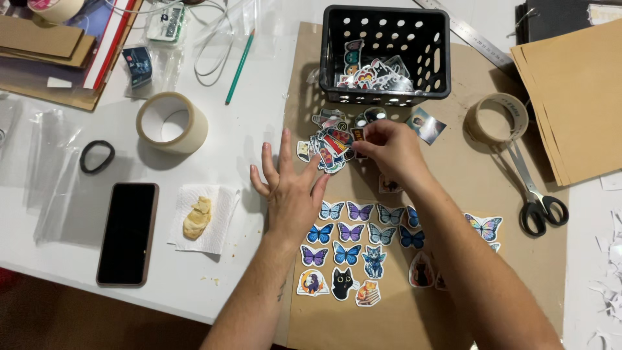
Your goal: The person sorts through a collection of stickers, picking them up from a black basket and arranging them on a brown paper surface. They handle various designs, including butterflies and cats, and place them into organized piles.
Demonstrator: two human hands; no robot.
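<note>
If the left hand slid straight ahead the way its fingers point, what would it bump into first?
The left hand points up and slightly right, so it would probably first meet the loose pile of stickers just past its fingertips. The black basket lies further on.

— Where's the sticker pile (332, 146)?
— On the cardboard sheet (466, 194), before the basket (386, 55), between both hands.
— And the butterfly stickers (353, 233)?
— Nearer, in rows. Scissors (535, 194) lie right; tape roll (172, 122) and phone (127, 233) left.
</note>
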